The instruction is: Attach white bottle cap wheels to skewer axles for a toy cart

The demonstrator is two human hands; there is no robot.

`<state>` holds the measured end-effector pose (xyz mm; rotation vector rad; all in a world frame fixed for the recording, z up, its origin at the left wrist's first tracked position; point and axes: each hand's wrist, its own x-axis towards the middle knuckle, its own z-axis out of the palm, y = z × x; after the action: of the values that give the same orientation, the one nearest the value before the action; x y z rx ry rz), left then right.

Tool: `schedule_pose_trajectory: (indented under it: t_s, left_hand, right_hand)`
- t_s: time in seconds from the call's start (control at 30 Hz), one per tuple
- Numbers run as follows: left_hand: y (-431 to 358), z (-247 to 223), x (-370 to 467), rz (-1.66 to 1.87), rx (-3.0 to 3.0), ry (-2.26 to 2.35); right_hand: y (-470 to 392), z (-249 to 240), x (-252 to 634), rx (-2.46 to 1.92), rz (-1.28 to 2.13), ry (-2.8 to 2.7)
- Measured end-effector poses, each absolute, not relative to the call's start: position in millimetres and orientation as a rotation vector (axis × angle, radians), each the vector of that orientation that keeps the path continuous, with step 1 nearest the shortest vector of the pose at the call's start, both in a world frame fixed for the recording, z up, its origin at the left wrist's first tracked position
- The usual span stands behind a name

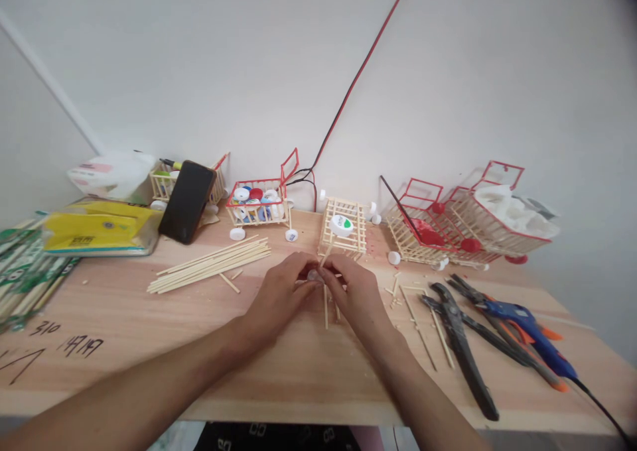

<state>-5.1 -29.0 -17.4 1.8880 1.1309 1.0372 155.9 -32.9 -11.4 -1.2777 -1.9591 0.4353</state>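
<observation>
My left hand [286, 285] is closed, its fingertips pinching a small pale round piece [313, 276] that looks like a bottle cap, partly hidden. Against it, my right hand [354, 285] pinches a thin wooden stick [327, 251] that slants up between the hands. At the stick's upper end appears a white bottle cap [341, 225] with a green mark, in front of a small stick-built cart [359, 213]. More stick ends [326, 308] show below my fingers; whether they join the held pieces cannot be told.
Loose wooden sticks [212, 264] lie left. Pliers [460, 345] and a blue glue gun [530, 328] lie right, near cut sticks [418, 325]. Finished carts, one filled with caps [255, 195], line the wall. A phone [186, 202] leans beside a yellow pack [102, 229].
</observation>
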Motion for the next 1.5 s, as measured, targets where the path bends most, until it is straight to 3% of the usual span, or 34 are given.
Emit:
schedule_pose_trajectory:
  t_s: [1.5]
  left_hand:
    - [-28.6,-19.7,-4.9,1.046,1.861,1.090]
  right_hand:
    - [-32.4,-12.9,156.4,-1.261,0.429,-1.968]
